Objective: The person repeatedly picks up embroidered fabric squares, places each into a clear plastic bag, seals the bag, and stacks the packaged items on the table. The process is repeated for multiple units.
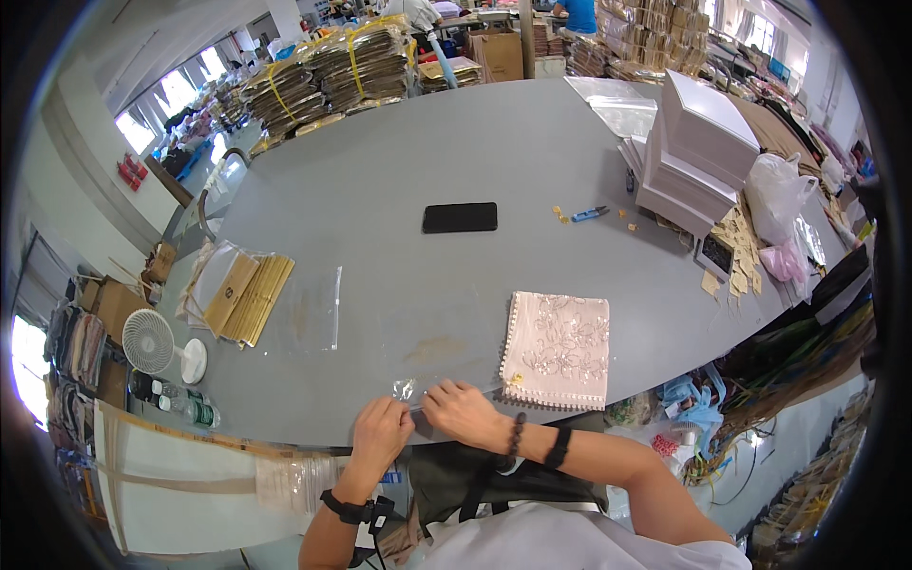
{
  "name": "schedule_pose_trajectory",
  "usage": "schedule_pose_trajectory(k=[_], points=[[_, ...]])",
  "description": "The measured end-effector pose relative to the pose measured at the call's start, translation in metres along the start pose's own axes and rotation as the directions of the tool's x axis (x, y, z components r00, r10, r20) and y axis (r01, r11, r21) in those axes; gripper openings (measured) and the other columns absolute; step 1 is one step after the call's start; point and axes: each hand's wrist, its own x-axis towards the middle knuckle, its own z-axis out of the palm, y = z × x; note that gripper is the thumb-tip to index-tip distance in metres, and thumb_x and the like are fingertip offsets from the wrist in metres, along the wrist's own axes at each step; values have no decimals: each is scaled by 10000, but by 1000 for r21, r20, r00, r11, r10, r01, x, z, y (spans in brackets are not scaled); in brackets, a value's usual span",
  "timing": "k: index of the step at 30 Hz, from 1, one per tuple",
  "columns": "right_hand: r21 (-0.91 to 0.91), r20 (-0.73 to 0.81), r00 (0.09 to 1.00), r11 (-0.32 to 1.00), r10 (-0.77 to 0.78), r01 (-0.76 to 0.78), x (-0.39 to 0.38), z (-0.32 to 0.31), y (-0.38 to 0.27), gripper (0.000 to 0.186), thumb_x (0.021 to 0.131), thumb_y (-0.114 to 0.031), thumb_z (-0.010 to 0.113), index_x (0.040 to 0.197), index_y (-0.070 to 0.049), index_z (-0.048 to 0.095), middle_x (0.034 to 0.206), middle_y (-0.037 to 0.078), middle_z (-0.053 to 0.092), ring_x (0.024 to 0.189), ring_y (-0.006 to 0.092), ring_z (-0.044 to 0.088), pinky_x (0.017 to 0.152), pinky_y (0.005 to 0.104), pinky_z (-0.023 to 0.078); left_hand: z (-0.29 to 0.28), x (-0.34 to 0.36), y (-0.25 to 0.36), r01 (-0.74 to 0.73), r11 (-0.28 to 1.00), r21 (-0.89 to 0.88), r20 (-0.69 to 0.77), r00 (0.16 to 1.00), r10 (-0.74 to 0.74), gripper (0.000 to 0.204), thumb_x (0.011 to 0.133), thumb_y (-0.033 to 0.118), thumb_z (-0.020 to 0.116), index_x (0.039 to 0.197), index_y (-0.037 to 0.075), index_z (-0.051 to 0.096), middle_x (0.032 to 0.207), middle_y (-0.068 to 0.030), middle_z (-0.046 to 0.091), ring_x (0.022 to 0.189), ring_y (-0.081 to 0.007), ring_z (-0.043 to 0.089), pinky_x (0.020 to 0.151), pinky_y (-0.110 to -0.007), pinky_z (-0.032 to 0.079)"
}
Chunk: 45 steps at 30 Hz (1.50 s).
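Both my hands are together at the table's front edge, fingers curled in. My left hand (382,429) and my right hand (460,410) each pinch the near end of a clear plastic bag (404,389), which glints between them. The rest of that bag seems to lie flat on the table beyond my hands, hard to make out. To the right of my right hand lies a folded pale pink cloth (560,347) with embroidery, a beaded-looking border and a small yellow piece at its lower left corner. Another clear bag with a white strip (336,309) lies further left.
Golden-brown card strips (252,299) lie at the left, with a white fan (149,340) and bottles (193,409) by the edge. A black phone (460,218) and a blue cutter (590,215) lie ahead. White stacks (698,142) stand at far right.
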Motion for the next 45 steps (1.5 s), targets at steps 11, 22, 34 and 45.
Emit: schedule_pose_trajectory(k=[11, 22, 34, 45], points=[[311, -150, 980, 947, 129, -78, -19, -69, 110, 429, 930, -336, 788, 1229, -41, 696, 1197, 208, 701, 1119, 438, 669, 969, 488, 561, 9, -6, -8, 263, 964, -50, 78, 963, -259, 124, 844, 53, 686, 965, 46, 659, 849, -151, 650, 812, -390, 658, 709, -495, 536], [-274, 177, 910, 906, 376, -322, -122, -154, 161, 306, 1033, -337, 687, 1166, -64, 726, 1056, 102, 760, 960, 347, 727, 911, 481, 598, 16, -6, 8, 354, 933, -65, 11, 935, -354, 136, 900, 84, 747, 878, 43, 619, 768, -124, 608, 673, -338, 603, 629, -457, 493], [37, 53, 984, 984, 170, -172, -52, -55, 133, 535, 1119, -348, 511, 1525, -1, 536, 1570, 191, 554, 1491, 344, 487, 1286, 490, 326, 57, 31, 103, 49, 963, -265, 42, 998, -40, 643, 890, -19, 633, 1508, 157, 602, 756, -188, 623, 699, -387, 648, 701, -510, 543], [278, -55, 970, 937, 237, -213, -88, -59, 111, 535, 904, -266, 838, 1383, -85, 686, 1439, 172, 659, 1378, 373, 592, 1228, 523, 412, 71, 63, 94, 225, 923, -313, 98, 974, -204, 492, 867, 21, 689, 1353, 36, 619, 977, -211, 683, 839, -432, 689, 757, -534, 570]])
